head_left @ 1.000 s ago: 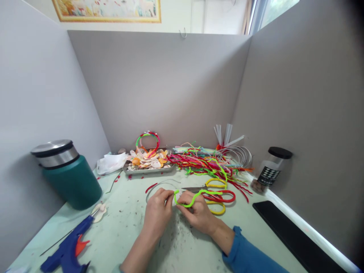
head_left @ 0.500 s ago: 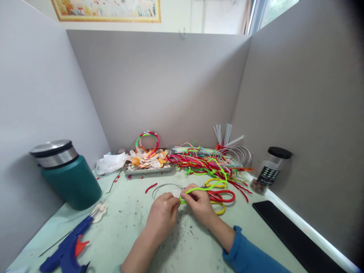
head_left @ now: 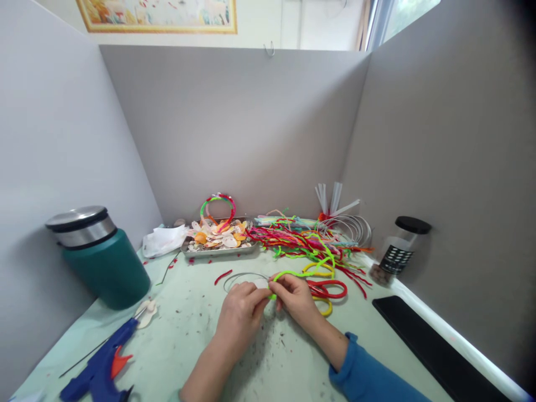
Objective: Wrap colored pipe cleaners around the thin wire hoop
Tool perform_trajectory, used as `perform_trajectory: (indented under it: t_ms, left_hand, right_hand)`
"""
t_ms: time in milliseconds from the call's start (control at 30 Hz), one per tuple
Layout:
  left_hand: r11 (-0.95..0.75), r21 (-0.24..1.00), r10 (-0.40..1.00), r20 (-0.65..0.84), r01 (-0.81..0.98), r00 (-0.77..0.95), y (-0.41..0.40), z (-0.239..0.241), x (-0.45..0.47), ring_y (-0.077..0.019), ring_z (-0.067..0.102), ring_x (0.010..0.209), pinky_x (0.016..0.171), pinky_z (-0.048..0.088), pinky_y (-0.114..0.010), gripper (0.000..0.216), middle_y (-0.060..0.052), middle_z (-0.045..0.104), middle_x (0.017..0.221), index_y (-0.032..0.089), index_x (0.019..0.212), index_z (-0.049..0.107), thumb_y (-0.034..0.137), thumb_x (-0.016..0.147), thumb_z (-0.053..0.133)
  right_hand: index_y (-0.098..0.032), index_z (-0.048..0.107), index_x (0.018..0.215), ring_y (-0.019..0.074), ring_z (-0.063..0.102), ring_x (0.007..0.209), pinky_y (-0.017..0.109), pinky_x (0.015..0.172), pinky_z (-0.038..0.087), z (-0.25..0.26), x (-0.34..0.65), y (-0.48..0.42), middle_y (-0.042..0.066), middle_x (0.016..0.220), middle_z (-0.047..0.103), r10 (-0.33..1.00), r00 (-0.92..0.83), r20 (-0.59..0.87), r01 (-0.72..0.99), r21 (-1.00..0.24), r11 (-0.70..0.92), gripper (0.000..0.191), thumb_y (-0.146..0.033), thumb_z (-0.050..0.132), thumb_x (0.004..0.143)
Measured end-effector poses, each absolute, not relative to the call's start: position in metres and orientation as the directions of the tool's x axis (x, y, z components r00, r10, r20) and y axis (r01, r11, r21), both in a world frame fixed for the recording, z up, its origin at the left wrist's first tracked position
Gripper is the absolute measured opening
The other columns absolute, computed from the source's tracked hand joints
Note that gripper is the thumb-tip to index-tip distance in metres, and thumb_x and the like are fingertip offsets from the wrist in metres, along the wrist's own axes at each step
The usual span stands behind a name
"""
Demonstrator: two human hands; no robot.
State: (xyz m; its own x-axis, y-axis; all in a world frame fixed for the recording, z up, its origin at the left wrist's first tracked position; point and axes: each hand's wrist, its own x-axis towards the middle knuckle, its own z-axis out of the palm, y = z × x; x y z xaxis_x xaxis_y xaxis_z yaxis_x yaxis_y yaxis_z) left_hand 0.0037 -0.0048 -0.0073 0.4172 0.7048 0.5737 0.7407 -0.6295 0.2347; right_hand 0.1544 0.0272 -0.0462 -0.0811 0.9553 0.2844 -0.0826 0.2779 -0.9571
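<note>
My left hand (head_left: pixel 243 312) and my right hand (head_left: pixel 295 298) meet over the middle of the pale green table (head_left: pixel 184 335). Both are pinched together around a thin wire ring (head_left: pixel 240 276) and a lime green pipe cleaner (head_left: pixel 301 272). The pipe cleaner arcs up and to the right from my right fingers. A small white piece sits between the two thumbs. Just right of my right hand lie scissors (head_left: pixel 326 290) with red and yellow handles.
A teal jug (head_left: pixel 100 257) stands at the left. A blue glue gun (head_left: pixel 98 371) lies at the front left. A metal tray of shells (head_left: pixel 218 239), a heap of coloured pipe cleaners (head_left: pixel 301 237), a jar (head_left: pixel 397 251) and a black pad (head_left: pixel 431 349) lie further back and right.
The two hands have come closer together and shifted slightly right. The green pipe cleaner, earlier looped low across my right hand, now rises in an arc to the right.
</note>
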Motion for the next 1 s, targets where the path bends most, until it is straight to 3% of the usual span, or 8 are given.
perform_trajectory:
  t_ms: [233,367,533,667,867,1000]
  left_hand:
    - [-0.649,0.208,0.658,0.635,0.732,0.404,-0.003,-0.010,0.004,-0.0136,0.052,0.066,0.064,0.038,-0.027,0.023,-0.004,0.057,0.066,0.021,0.086,0.069,0.023,0.087,0.046]
    - [-0.634,0.211,0.638,0.686,0.744,0.349,-0.001,-0.009,0.003,-0.0140,0.053,0.067,0.064,0.038,-0.026,0.021,-0.004,0.057,0.066,0.020,0.085,0.068,0.023,0.086,0.047]
    - [-0.579,0.290,0.668,0.704,0.762,0.240,0.000,-0.008,0.001,-0.0153,0.056,0.072,0.068,0.042,-0.027,0.020,-0.005,0.061,0.073,0.017,0.087,0.066,0.024,0.085,0.048]
    - [-0.532,0.352,0.699,0.696,0.770,0.164,-0.001,-0.007,0.001,-0.0154,0.058,0.072,0.068,0.044,-0.027,0.019,-0.005,0.063,0.076,0.018,0.087,0.066,0.024,0.085,0.048]
    - [-0.429,0.469,0.788,0.612,0.772,0.067,-0.003,-0.006,0.001,-0.0152,0.059,0.071,0.066,0.043,-0.025,0.017,-0.003,0.064,0.075,0.018,0.078,0.064,0.024,0.083,0.049]
    - [-0.373,0.566,0.856,0.516,0.735,0.037,-0.002,-0.004,0.001,-0.0141,0.058,0.067,0.063,0.041,-0.024,0.019,-0.002,0.064,0.072,0.017,0.075,0.065,0.027,0.082,0.050]
  right_hand:
    - [-0.019,0.056,0.076,0.0090,0.037,0.040,0.021,0.040,0.030,-0.037,0.163,0.024,-0.007,0.044,0.041,0.956,0.013,0.293,-0.091,-0.952,0.292,0.021,-0.040,0.059,0.076]
    - [-0.018,0.058,0.072,0.0105,0.044,0.047,0.022,0.047,0.035,-0.042,0.164,0.027,-0.004,0.050,0.048,0.926,0.045,0.375,0.091,-0.924,0.370,0.018,-0.035,0.057,0.078]
    - [-0.018,0.061,0.072,0.0143,0.054,0.066,0.024,0.060,0.040,-0.042,0.163,0.026,0.001,0.068,0.059,0.851,0.001,0.524,0.259,-0.822,0.506,0.013,-0.028,0.057,0.079]
    - [-0.018,0.061,0.072,0.0140,0.054,0.066,0.024,0.061,0.039,-0.037,0.164,0.020,0.001,0.070,0.059,0.816,-0.056,0.575,0.315,-0.765,0.561,0.013,-0.026,0.055,0.081]
    - [-0.018,0.060,0.074,0.0132,0.053,0.067,0.024,0.062,0.039,-0.036,0.163,0.014,0.001,0.069,0.057,0.795,-0.164,0.583,0.353,-0.718,0.600,0.012,-0.024,0.054,0.082]
    - [-0.018,0.060,0.077,0.0131,0.053,0.066,0.024,0.062,0.040,-0.034,0.163,0.013,0.001,0.071,0.059,0.836,-0.171,0.521,0.329,-0.770,0.547,0.010,-0.027,0.059,0.079]
